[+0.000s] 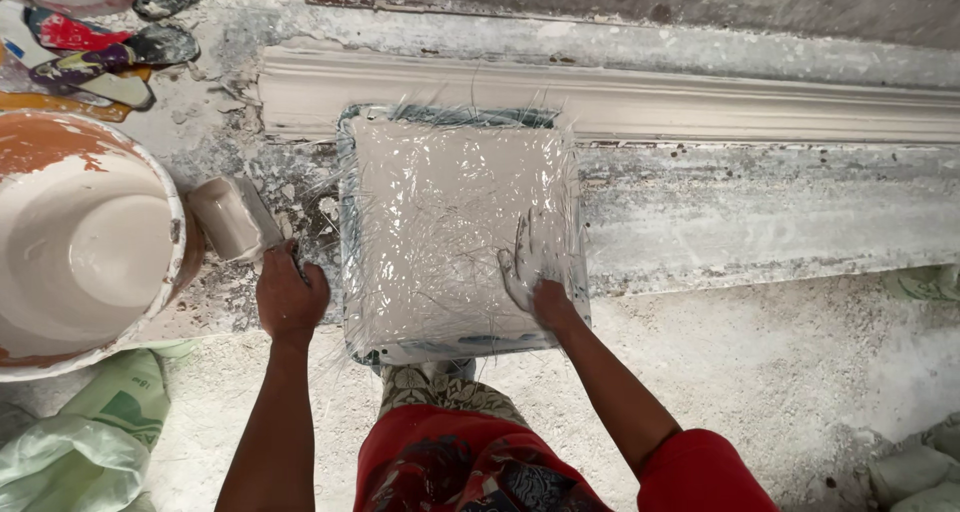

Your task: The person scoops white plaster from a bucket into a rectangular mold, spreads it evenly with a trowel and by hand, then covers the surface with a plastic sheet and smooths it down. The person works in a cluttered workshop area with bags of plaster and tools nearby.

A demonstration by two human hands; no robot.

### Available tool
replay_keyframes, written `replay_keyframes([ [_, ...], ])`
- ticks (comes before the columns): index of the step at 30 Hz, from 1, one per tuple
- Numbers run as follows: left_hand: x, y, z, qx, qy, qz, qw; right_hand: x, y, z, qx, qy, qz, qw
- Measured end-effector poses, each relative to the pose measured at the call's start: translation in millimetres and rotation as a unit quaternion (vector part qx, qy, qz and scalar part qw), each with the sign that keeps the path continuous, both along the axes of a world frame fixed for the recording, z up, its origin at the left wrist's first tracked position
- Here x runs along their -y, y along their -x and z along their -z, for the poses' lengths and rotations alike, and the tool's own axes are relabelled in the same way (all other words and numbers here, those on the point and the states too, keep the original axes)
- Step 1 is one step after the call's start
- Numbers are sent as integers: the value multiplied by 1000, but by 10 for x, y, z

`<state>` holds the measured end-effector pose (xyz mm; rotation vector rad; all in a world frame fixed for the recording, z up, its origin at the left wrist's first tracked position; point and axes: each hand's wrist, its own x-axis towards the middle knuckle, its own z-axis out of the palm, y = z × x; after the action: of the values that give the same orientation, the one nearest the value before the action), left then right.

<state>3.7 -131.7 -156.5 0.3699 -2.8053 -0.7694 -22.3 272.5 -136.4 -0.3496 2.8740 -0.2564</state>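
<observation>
While the long plaster cornice moulding [700, 102] lies along the far side of the work, the square mould [455, 234], filled with wet plaster and strewn with glass fibre strands [440, 272], sits directly under the right hand [532, 272]. That hand is spread flat, fingers open, gripping nothing, pressing the fibres into the near right corner. To bed them well, I judge the palm should work outward from where it rests, with even, light pressure so no strands stand proud. Left of the mould, the left hand [290, 297] is curled closed at the mould's edge, apparently steadying it. Just beyond its knuckles lies a small plaster-coated cup [228, 218], and further left the large bucket [85, 242] of plaster.
</observation>
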Motion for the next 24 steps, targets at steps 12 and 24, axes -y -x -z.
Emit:
replay_keyframes([
  [12, -17, -29, -20, -14, -2, 7, 1000, 91, -13, -247, 16, -43, -69, 997],
  [24, -17, -55, 0, -22, -2, 13, 1000, -36, 89, -348, 59, -183, -262, 946],
])
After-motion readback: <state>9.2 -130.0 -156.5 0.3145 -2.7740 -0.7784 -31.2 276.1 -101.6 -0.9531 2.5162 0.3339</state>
